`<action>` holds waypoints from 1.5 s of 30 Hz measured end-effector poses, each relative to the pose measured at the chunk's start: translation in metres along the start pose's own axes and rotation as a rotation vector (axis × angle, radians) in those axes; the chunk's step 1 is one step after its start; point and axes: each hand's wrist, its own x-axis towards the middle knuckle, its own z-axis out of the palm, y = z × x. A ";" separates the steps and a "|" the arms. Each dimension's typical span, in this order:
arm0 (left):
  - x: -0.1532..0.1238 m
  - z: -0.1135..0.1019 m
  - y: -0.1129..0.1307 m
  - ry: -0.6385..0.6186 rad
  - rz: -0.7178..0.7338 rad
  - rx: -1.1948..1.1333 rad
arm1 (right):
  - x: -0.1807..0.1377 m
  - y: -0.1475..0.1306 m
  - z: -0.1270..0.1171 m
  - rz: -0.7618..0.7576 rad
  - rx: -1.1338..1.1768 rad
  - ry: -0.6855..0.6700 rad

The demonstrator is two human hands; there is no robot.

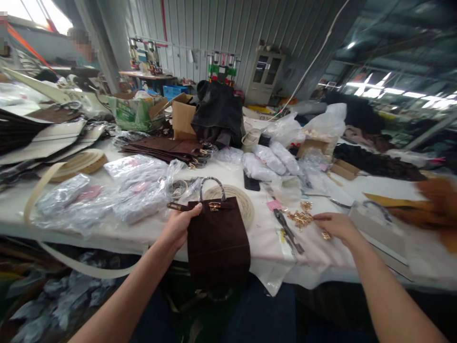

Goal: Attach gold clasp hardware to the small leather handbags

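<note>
Head view: the left hand point(179, 227) grips a dark brown bag point(217, 238) by its upper left edge, at the near edge of the surface point(135, 231). The bag is suede-like, hangs upright, with a gold clasp point(214, 206) and a short handle point(212, 186). Right of the bag, the right hand point(337, 226) rests with fingers loosely spread on a pile of gold fittings point(302, 218), next to pliers point(288, 231).
</note>
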 end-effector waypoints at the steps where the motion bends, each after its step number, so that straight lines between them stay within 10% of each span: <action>1: -0.001 0.000 0.001 0.018 -0.006 0.013 | 0.003 -0.001 -0.001 0.040 -0.011 -0.081; 18: 0.001 0.005 0.007 0.060 -0.057 0.168 | 0.014 -0.008 0.008 0.230 0.081 -0.251; 24: 0.003 0.000 0.001 0.055 -0.019 0.098 | -0.011 -0.021 -0.018 0.132 0.096 0.012; 28: 0.000 0.005 -0.002 0.046 0.052 0.053 | -0.060 -0.065 -0.017 -0.183 0.222 0.156; 34: -0.007 0.013 -0.006 0.008 0.076 0.023 | -0.172 -0.192 0.020 -0.640 0.487 -0.431; 41: -0.016 0.011 -0.008 0.005 0.116 0.018 | -0.183 -0.255 0.054 -0.746 0.281 -0.599; 45: -0.019 0.013 -0.008 0.003 0.122 0.006 | -0.183 -0.261 0.066 -0.632 0.246 -0.409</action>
